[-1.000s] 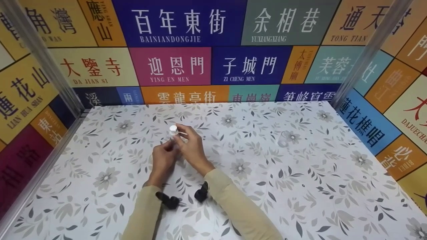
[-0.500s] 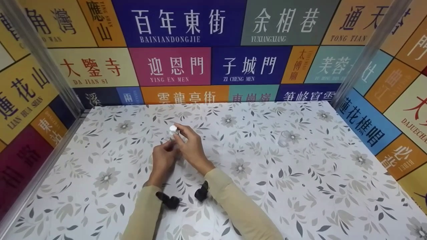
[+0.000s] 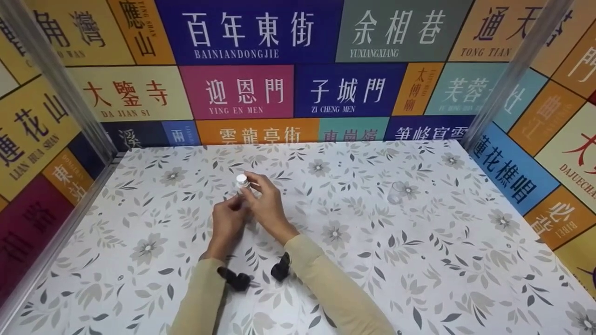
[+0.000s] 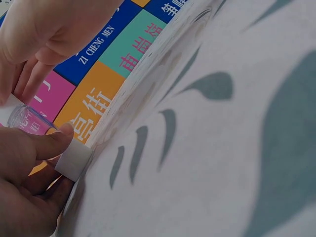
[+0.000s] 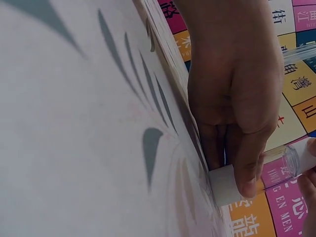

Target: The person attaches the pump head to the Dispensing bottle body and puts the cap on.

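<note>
A small clear bottle (image 4: pixel 30 120) with white ends stands upright between my hands, left of the table's middle. Its white top (image 3: pixel 241 178) is pinched by the fingers of my right hand (image 3: pixel 267 202). Lower down, my left hand (image 3: pixel 228 221) grips the white bottom piece (image 4: pixel 74 159) with thumb and fingers, right at the tabletop. The right wrist view has the left hand (image 5: pixel 234 89) around that bottom piece, while the right hand's fingers (image 5: pixel 308 190) hold the top at the frame's edge. Part of the clear wall shows between the two hands.
A clear, round see-through piece (image 3: pixel 396 193) lies on the floral-patterned tabletop (image 3: pixel 354 270) to the right. Panels with large lettering (image 3: pixel 237 93) rise along the back and both sides. Black wrist cameras (image 3: pixel 235 280) sit at both sleeves.
</note>
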A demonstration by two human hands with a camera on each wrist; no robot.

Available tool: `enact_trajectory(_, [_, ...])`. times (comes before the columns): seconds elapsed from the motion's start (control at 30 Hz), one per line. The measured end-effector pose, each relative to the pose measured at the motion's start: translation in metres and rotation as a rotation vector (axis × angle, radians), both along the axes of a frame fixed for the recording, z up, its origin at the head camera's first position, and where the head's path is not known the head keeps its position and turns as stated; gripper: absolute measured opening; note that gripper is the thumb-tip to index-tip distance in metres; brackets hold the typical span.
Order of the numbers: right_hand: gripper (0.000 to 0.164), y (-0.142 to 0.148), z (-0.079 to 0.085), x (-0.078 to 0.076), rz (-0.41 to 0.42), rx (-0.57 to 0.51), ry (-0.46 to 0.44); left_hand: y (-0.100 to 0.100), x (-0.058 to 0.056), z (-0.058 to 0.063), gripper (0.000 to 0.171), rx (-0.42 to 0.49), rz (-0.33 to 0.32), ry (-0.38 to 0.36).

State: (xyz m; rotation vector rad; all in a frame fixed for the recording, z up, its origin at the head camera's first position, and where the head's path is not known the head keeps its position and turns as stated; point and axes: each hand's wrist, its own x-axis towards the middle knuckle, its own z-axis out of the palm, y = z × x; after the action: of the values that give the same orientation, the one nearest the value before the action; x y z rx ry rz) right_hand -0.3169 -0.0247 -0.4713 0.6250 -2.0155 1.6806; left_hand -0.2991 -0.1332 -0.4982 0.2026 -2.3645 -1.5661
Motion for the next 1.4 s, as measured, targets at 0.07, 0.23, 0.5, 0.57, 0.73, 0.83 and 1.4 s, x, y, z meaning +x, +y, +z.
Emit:
enact_trajectory(0.07, [0.039,0.001,0.0,0.0,0.003,0.005,-0.006,0.0,0.0,0.0,0.031,0.018,0.002,-0.008])
enact_trajectory(0.23, [0.04,0.003,0.0,0.0,0.027,0.011,-0.009,0.0,0.001,0.001,0.035,0.065,-0.006,-0.034])
enact_trajectory(0.5, [0.037,0.003,0.009,0.009,0.043,0.013,0.019,0.0,0.002,0.0,0.025,0.024,-0.007,-0.025])
enact_trajectory(0.57, [0.036,0.002,0.01,0.01,0.044,0.014,0.018,0.0,0.002,0.001,0.026,0.008,-0.005,-0.024])
enact_trajectory(0.73, [0.036,0.0,-0.002,0.002,0.02,0.009,0.017,-0.001,0.002,0.001,0.029,0.012,-0.003,-0.036])
enact_trajectory(0.83, [0.036,-0.002,-0.003,0.001,0.012,0.006,0.019,-0.001,0.001,0.0,0.029,0.034,0.006,-0.033])
enact_trajectory(1.4, [0.04,-0.001,0.009,0.009,0.026,-0.001,-0.022,0.001,0.0,0.001,0.037,0.085,-0.003,-0.049])
